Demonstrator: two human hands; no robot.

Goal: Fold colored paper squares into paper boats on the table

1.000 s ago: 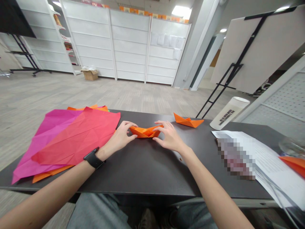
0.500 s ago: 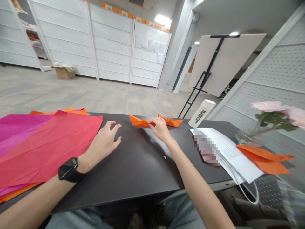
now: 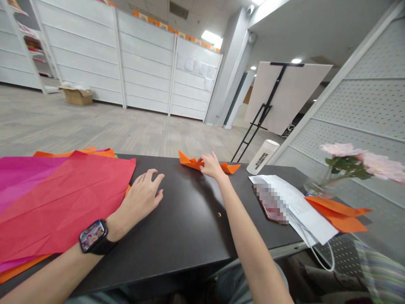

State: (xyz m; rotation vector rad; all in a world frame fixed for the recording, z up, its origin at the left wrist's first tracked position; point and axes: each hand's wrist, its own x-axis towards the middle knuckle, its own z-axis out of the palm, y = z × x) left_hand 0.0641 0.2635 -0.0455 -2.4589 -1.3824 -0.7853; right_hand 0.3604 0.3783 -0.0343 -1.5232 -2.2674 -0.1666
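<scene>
My right hand (image 3: 211, 165) is at the far side of the dark table, its fingers closed on an orange paper boat (image 3: 189, 161). Just right of that hand stands a second orange paper boat (image 3: 230, 168), partly covered by the hand. Whether the two boats touch is hidden behind my fingers. My left hand (image 3: 147, 188), with a black smartwatch (image 3: 93, 237) on the wrist, holds nothing. Its fingers are curved and apart, near the right edge of a red paper sheet (image 3: 79, 198).
Magenta paper (image 3: 28, 173) and orange sheets are stacked with the red one. At right are a white cylinder (image 3: 263, 157), printed pages (image 3: 297, 207), a blurred-out flat item (image 3: 270, 203), folded orange paper (image 3: 340, 215) and a glass vase (image 3: 318, 185) with pink flowers.
My right hand has shifted the held boat rightward, closer to the second boat. My left hand stays open in about the same place. The camera view has tilted slightly.
</scene>
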